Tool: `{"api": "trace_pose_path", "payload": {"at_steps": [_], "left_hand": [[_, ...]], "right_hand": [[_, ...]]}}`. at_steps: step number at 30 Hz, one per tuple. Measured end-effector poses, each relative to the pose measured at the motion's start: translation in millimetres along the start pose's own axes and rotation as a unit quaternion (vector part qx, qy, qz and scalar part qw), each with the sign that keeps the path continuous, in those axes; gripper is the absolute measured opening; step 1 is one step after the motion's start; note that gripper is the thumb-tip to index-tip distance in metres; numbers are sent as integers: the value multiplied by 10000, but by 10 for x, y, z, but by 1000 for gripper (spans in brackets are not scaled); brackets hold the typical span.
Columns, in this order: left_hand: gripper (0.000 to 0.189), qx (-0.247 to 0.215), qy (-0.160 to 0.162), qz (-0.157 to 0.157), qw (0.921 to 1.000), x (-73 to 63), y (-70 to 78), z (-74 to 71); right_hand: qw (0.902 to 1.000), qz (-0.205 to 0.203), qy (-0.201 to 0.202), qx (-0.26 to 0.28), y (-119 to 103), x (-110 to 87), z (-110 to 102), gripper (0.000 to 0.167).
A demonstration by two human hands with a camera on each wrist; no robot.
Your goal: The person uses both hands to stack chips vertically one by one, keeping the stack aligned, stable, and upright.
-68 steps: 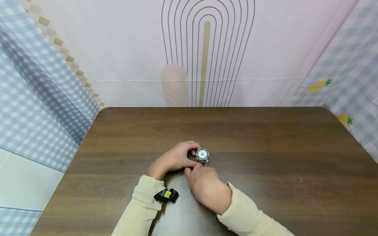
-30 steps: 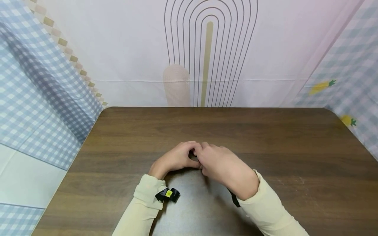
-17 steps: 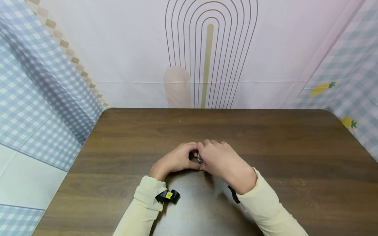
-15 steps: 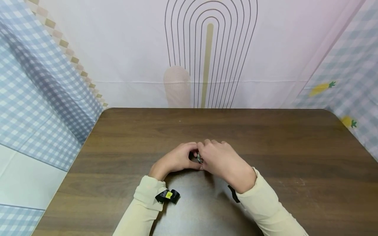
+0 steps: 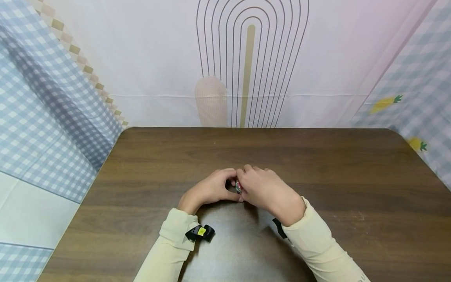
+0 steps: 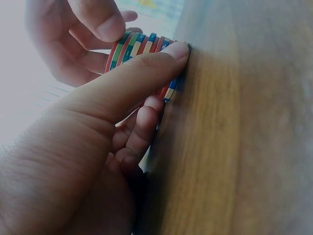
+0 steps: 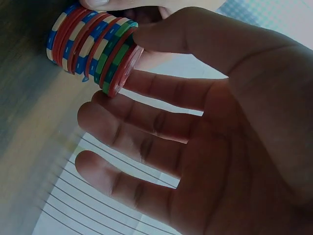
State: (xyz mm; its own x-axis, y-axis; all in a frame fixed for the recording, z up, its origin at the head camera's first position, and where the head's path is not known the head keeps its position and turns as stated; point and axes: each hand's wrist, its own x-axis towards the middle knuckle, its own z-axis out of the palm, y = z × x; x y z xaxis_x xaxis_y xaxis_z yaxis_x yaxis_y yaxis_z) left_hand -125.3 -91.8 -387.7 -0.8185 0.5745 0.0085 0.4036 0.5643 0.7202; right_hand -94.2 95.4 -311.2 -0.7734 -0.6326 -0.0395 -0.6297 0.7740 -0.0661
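Note:
A stack of poker chips [image 7: 93, 46] stands on the wooden table, mostly hidden by the hands in the head view. Its lower chips have red, blue and cream edges; green-edged ones lie above, and a red chip [image 7: 128, 71] tops it. My left hand [image 5: 209, 188] holds the lower stack, its thumb [image 6: 161, 58] along the near side and fingers curled behind. From the right, my right hand [image 5: 269, 192] pinches the top chips between thumb and index finger. Its other fingers extend loosely past the stack in the right wrist view.
The brown table [image 5: 317, 156] spreads around both hands. A white cloth [image 5: 158, 58] with arch lines hangs behind its far edge, and blue checked cloth [image 5: 46, 117] hangs at the sides. Black straps sit on both wrists.
My right hand has moved from the stack's near side to its top right. Earlier a green chip showed on top; a red one now does. My left hand keeps its hold.

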Motion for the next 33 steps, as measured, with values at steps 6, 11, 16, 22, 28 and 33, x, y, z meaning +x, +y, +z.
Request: {"api": "trace_pose_path", "payload": {"at_steps": [6,11,16,22,28,33], "left_hand": [[34,-149,-35,-39,9999,1,-8,10],[34,-180,-17,-132,9997,0,6,9],[34,-186,-8,-133,9997,8,16,12],[32,-163,-26,-179,9997,13,28,11],[32,-153,-44,-191,9997,11,27,12],[33,-181,-7,-216,9996,-5,17,-2]], "right_hand": [[9993,-98,140,329,6,-13,16,13],[9979,-236,352,499,25,-17,61,8],[9982,-206,274,501,5,-15,57,18],[9977,-179,354,546,-17,-3,61,13],[9973,-190,385,600,-13,12,78,11],[9970,-271,342,640,6,53,87,18]]}}
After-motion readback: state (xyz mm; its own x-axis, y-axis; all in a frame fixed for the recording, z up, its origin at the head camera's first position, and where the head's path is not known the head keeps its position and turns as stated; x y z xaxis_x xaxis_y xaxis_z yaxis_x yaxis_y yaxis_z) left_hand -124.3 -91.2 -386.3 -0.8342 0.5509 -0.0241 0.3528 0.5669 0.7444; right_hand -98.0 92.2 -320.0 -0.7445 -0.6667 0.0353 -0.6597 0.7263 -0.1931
